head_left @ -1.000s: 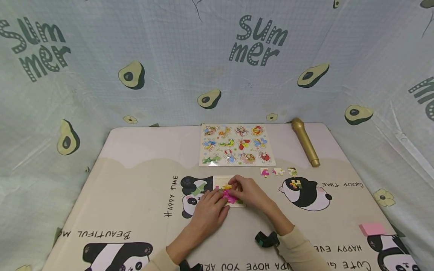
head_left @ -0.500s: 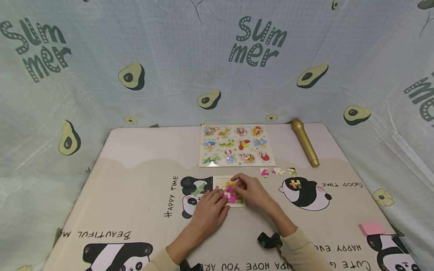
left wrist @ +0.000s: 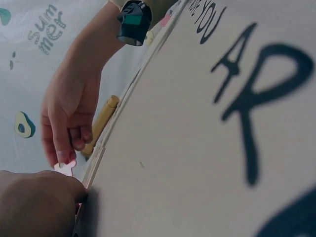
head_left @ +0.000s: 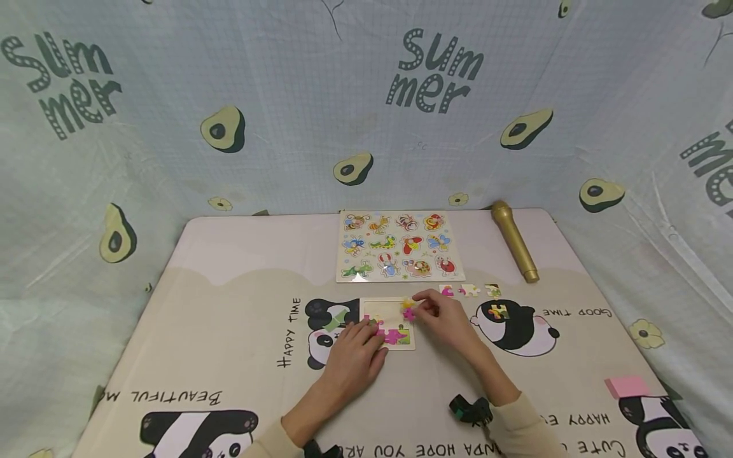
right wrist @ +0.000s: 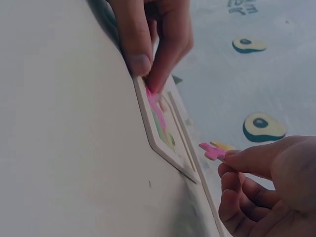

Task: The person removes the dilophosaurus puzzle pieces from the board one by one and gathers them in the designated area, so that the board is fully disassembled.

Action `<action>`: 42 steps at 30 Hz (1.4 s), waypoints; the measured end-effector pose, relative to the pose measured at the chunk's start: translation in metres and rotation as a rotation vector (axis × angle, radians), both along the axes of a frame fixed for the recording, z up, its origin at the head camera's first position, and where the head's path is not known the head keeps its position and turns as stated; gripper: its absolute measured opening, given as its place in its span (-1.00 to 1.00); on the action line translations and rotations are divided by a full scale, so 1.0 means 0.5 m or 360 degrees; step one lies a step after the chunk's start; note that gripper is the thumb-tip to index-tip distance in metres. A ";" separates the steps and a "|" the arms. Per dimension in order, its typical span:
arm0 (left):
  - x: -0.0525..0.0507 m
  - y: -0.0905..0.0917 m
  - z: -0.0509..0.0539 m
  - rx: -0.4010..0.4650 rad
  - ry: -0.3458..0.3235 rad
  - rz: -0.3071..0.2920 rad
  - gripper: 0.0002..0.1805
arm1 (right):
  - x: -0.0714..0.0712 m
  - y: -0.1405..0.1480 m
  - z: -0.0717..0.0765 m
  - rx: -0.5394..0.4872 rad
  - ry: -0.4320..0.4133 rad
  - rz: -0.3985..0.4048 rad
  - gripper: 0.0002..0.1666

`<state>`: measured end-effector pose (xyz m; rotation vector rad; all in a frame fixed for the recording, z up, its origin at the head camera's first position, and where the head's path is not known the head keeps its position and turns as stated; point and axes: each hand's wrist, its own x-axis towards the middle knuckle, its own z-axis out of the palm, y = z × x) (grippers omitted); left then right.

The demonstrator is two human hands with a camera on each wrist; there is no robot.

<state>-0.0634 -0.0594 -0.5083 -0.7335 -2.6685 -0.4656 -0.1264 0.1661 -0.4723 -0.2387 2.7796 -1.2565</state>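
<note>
A small wooden puzzle tray (head_left: 395, 346) lies in the middle of the table, with pink and green pieces along its near side and bare wood beyond them. My left hand (head_left: 356, 353) rests over the tray's left part and covers some of it. In the right wrist view, the left thumb (right wrist: 139, 64) sits on the tray's rim, with a finger bent onto the pieces inside. Just above the tray's right edge, my right hand (head_left: 446, 321) pinches a pink and yellow puzzle piece (right wrist: 216, 150) between thumb and fingertips, its other fingers curled.
Loose puzzle pieces (head_left: 469, 290) lie in a row right of the tray, and another piece (head_left: 499, 311) lies nearer. An insect picture board (head_left: 401, 246) and a gold microphone-shaped stick (head_left: 515, 242) lie at the back. A pink block (head_left: 628, 387) lies at the right.
My right hand has lifted a pink and yellow piece out of the tray and moved right with it, baring the tray's wooden base. The left hand has stayed in place.
</note>
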 end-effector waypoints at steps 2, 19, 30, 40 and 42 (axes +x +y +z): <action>0.001 0.000 0.000 0.0002 -0.0005 0.0000 -0.71 | 0.001 0.009 0.000 0.0020 0.0013 -0.0011 -0.74; 0.001 0.000 -0.006 0.0032 0.0002 -0.0003 -0.72 | 0.019 0.102 -0.002 0.0098 0.0105 -0.0214 -0.71; 0.000 0.000 -0.007 0.0028 -0.0011 -0.0005 -0.71 | 0.029 0.155 -0.007 0.0194 0.0178 -0.0313 -0.72; -0.002 -0.001 -0.013 0.0057 0.0060 -0.0019 -0.74 | 0.036 0.185 -0.014 0.0243 0.0094 -0.0433 -0.71; -0.003 -0.001 -0.015 0.0066 0.0081 -0.0023 -0.75 | 0.037 0.187 -0.016 0.0274 0.0065 -0.0453 -0.70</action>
